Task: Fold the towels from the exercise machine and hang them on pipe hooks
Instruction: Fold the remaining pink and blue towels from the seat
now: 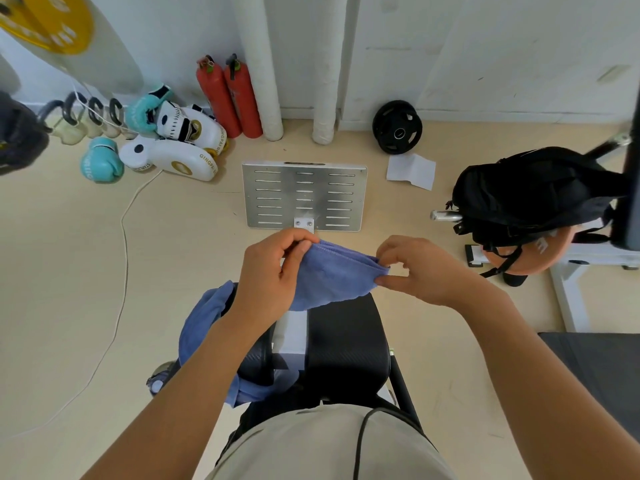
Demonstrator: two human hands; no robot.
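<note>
A blue towel (332, 277) is stretched between my two hands above the black padded seat (346, 341) of the exercise machine. My left hand (270, 275) pinches its left top corner between thumb and fingers. My right hand (415, 268) pinches the right corner. The towel looks doubled over and hangs slack in the middle. A second blue towel (204, 323) is draped over the left side of the seat, partly hidden under my left forearm. Two white wrapped pipes (263, 64) rise along the back wall; no hooks are in view.
A metal footplate (304, 195) lies on the floor ahead. Two red extinguishers (228, 95) stand by the pipes, with boxing gloves and pads (173, 140) to the left. A black weight plate (397, 127) leans on the wall. A black backpack (533, 199) sits at right.
</note>
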